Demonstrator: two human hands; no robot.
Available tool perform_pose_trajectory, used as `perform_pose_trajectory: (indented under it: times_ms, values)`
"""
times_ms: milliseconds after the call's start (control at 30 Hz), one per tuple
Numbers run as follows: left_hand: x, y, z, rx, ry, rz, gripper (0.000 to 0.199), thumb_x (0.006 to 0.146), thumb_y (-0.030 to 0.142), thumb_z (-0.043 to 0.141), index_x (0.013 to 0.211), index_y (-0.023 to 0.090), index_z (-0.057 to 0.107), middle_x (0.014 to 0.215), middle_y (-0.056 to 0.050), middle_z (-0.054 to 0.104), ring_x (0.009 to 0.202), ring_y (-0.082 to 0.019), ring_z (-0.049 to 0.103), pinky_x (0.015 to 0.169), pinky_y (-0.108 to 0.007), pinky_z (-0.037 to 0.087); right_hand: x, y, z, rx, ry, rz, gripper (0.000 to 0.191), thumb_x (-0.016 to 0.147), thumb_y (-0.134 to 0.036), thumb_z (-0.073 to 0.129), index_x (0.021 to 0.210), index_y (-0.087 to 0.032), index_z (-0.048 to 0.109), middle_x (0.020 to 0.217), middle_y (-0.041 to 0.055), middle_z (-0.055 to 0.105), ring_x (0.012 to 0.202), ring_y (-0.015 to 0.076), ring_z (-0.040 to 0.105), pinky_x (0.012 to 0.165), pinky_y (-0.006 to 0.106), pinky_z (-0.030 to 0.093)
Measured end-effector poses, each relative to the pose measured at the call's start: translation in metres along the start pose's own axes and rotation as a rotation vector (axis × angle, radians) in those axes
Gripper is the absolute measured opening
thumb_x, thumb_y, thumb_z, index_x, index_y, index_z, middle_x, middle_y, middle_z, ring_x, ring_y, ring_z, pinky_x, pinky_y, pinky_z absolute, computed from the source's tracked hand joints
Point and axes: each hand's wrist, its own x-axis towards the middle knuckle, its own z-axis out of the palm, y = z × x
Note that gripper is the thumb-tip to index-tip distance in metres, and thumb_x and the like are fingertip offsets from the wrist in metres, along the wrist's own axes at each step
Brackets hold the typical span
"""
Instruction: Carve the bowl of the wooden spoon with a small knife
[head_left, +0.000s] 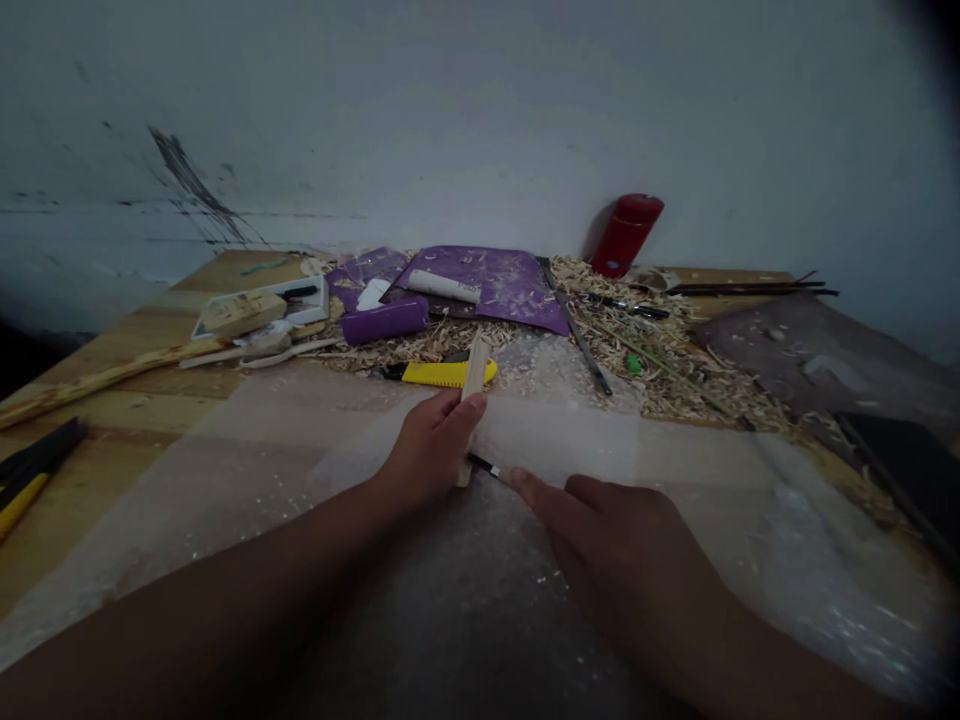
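My left hand [431,440] is wrapped round a narrow strip of pale wood [475,368], held upright with its far end pointing at the wall. In my right hand [615,540] is a small carving knife [495,470] with a dark blade and a light handle. The blade's tip meets the lower part of the wood strip, just below my left thumb. Behind the strip lies a yellow utility knife [442,373], partly covered by the wood. Beneath both hands spreads a translucent plastic sheet [300,480], dotted with small chips.
Wood shavings [667,370] cover the back of the table [142,350]. Among them lie purple sheets [495,275], a purple roll [385,320] and a long thin file [577,335]. A red case [628,235] leans on the wall. A white tray [311,305] holds a wood block [241,312].
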Motion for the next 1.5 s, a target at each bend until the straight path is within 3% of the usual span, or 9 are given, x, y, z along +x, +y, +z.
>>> perform_pose_trajectory:
  times_ms: [333, 667, 900, 1333, 1500]
  values:
    - [-0.005, 0.007, 0.000, -0.037, 0.026, -0.061, 0.031, 0.078, 0.046, 0.040, 0.063, 0.020, 0.043, 0.049, 0.004, 0.049, 0.040, -0.010, 0.045, 0.041, -0.021, 0.034, 0.004, 0.000, 0.007, 0.180, 0.006, 0.018, 0.041, 0.081, -0.011, 0.037, 0.118, -0.019, 0.051, 0.062, 0.0022, 0.056, 0.051, 0.0148, 0.052, 0.048, 0.025, 0.035]
    - [-0.011, 0.023, -0.001, -0.125, 0.057, -0.092, 0.032, 0.079, 0.040, 0.040, 0.055, 0.019, 0.045, 0.041, 0.005, 0.047, 0.033, -0.010, 0.043, 0.034, -0.020, 0.035, 0.007, 0.003, 0.009, 0.184, 0.087, -0.055, 0.039, 0.084, -0.012, 0.034, 0.118, -0.016, 0.052, 0.061, 0.0022, 0.054, 0.050, 0.0142, 0.049, 0.048, 0.025, 0.035]
    - [-0.008, 0.016, -0.004, -0.176, -0.021, -0.120, 0.037, 0.077, 0.046, 0.041, 0.054, 0.018, 0.048, 0.039, 0.003, 0.049, 0.029, -0.010, 0.043, 0.030, -0.021, 0.033, 0.010, 0.006, 0.008, 0.140, 0.147, -0.098, 0.036, 0.084, -0.013, 0.034, 0.114, -0.013, 0.055, 0.059, 0.0016, 0.052, 0.048, 0.0128, 0.046, 0.046, 0.024, 0.034]
    - [-0.002, 0.009, -0.008, -0.333, -0.195, -0.153, 0.038, 0.075, 0.050, 0.043, 0.056, 0.017, 0.048, 0.035, 0.003, 0.050, 0.026, -0.010, 0.042, 0.027, -0.020, 0.030, 0.009, 0.012, 0.002, 0.066, 0.091, -0.104, 0.037, 0.085, -0.016, 0.037, 0.119, -0.022, 0.051, 0.060, -0.0006, 0.051, 0.048, 0.0131, 0.044, 0.048, 0.025, 0.031]
    - [-0.002, 0.011, -0.007, -0.307, -0.122, -0.184, 0.035, 0.074, 0.050, 0.046, 0.060, 0.018, 0.048, 0.035, 0.004, 0.051, 0.026, -0.011, 0.042, 0.027, -0.020, 0.032, 0.007, 0.018, -0.003, 0.150, 0.139, -0.058, 0.036, 0.085, -0.016, 0.039, 0.119, -0.020, 0.052, 0.064, 0.0000, 0.053, 0.053, 0.0119, 0.048, 0.052, 0.023, 0.035]
